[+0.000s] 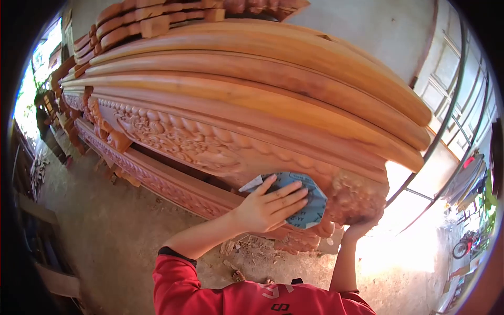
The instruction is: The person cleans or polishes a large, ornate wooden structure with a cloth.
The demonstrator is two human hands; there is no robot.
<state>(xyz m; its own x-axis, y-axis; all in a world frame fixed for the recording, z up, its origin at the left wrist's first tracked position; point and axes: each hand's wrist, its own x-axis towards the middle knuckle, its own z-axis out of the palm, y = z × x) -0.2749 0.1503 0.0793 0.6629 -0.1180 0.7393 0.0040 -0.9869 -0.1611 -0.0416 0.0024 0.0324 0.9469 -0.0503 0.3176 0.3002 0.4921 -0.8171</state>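
Note:
My left hand [274, 209] lies over a blue sheet of sandpaper [314, 198] with dark print on its back, holding it against the lower carved part of a large reddish-brown wooden piece. A pale corner of the sheet sticks out past the index finger. Scrollwork and a row of rounded beads run along the carved panel [173, 137]. At its right end, my right hand [362, 229] touches the underside of a knobbly carved block [357, 197]; the fingers are mostly hidden in shadow and glare.
Long smooth wooden beams [252, 65] lie stacked above the panel, with curved wooden parts [152, 23] on top. Wood scraps litter the concrete floor [121, 226]. Another person [48, 128] stands at the far left. A motorbike [463, 247] is outside at right, beyond metal bars.

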